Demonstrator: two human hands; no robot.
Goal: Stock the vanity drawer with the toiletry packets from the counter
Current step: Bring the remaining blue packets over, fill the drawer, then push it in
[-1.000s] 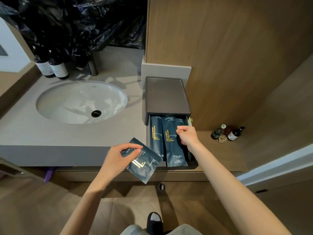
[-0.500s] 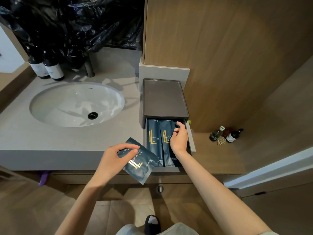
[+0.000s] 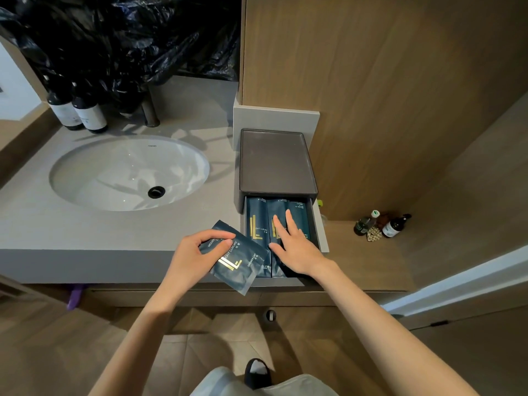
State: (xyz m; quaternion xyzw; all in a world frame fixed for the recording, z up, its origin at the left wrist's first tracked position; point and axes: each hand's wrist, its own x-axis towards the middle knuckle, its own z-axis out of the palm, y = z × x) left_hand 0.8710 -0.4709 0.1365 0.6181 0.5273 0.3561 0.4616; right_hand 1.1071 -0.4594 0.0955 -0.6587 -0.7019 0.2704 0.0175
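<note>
Your left hand [image 3: 194, 254] grips a dark blue shower-cap packet [image 3: 240, 264], with thumb and fingers curled round its upper-left end. The packet is tilted, its free corner pointing toward 5 o'clock, and it hangs over the front edge of the grey counter [image 3: 71, 238]. It sits at 9 o'clock from the open drawer [image 3: 321, 224], and its right side overlaps the drawer's front-left corner in the head view. Your right hand [image 3: 297, 250] is released: the fingers are straight and spread, pointing toward 11 o'clock, and they lie flat on the packets [image 3: 255, 221] already in the drawer. Three of those long blue packets show, side by side and lengthwise; your palm covers the near ends of the middle and right ones. The drawer is pulled out toward you from the bottom of a dark organiser box [image 3: 275, 161], which stands on the counter at 12 o'clock from your right hand. The white sink [image 3: 114, 172] lies at 9 o'clock from the box. Two dark bottles [image 3: 85, 112] with pale labels stand at the sink's 11 o'clock, under crumpled black plastic sheeting [image 3: 128, 38]. At 3 o'clock from the drawer, small bottles [image 3: 395, 225] stand together on a lower wooden shelf [image 3: 357, 261].
</note>
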